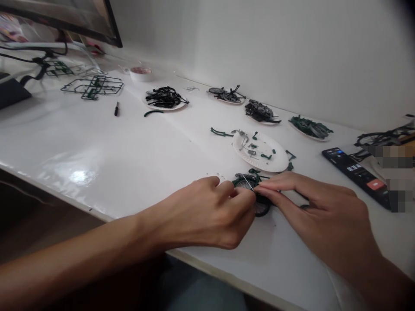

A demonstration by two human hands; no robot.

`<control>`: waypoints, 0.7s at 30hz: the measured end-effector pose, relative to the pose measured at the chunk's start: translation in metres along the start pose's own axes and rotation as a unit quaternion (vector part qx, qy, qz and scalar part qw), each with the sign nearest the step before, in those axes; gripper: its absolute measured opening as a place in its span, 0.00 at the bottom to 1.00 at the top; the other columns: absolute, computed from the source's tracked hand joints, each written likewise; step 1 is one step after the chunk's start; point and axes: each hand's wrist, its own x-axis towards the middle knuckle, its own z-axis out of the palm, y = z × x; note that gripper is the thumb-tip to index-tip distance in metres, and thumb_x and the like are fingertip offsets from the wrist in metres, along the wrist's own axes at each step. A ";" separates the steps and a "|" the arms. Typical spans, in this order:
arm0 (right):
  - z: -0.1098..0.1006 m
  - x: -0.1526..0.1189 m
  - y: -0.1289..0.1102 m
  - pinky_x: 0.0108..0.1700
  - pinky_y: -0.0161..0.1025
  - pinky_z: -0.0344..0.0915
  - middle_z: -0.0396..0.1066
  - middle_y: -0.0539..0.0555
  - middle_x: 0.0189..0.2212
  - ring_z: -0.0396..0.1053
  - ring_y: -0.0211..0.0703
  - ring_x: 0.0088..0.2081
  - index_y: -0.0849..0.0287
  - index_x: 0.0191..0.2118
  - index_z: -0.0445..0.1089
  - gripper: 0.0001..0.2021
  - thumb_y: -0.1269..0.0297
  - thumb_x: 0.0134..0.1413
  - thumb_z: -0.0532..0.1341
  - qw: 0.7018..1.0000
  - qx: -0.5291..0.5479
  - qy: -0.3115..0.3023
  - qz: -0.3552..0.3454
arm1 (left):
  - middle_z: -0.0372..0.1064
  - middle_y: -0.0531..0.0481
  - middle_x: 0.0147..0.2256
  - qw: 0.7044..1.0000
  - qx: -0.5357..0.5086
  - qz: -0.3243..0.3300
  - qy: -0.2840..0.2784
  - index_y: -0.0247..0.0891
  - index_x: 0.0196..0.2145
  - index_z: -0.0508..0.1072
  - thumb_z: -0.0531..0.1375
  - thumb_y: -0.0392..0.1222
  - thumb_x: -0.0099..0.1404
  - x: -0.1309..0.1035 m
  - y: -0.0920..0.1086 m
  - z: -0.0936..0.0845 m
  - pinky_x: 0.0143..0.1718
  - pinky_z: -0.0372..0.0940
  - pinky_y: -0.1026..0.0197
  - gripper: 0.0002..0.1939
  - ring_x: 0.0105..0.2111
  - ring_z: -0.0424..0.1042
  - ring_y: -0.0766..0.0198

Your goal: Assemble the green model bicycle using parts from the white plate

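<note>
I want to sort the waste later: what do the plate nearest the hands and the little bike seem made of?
Plate: probably paper, matte white, judging by its crimped rim. Bike: likely plastic, dull dark green, with smooth, moulded-looking parts, though painted metal is possible.

Model bicycle (254, 173): dark green frame, black tyres, grey spokes; partly hidden
Place: between the bench's (139, 160) front and back edges
Silver rod (248, 182): thin, straight, slanting across a spoked wheel
</note>
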 end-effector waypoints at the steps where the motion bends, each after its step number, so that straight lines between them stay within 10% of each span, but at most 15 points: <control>1: 0.000 0.000 -0.001 0.36 0.40 0.73 0.80 0.48 0.35 0.78 0.44 0.36 0.51 0.37 0.75 0.04 0.68 0.62 0.63 1.000 0.000 -0.001 -0.003 | 0.64 0.50 0.29 1.000 0.000 -0.001 0.000 0.34 0.30 0.67 0.53 0.27 0.68 0.000 0.000 0.000 0.18 0.53 0.59 0.09 0.22 0.61 0.66; 21: -0.005 0.003 0.007 0.46 0.38 0.75 0.80 0.47 0.37 0.78 0.42 0.39 0.52 0.41 0.75 0.10 0.75 0.60 0.62 0.994 0.061 -0.049 -0.076 | 0.64 0.51 0.28 1.000 0.002 0.003 0.001 0.34 0.30 0.66 0.53 0.27 0.68 0.003 0.000 0.000 0.18 0.53 0.60 0.09 0.21 0.61 0.67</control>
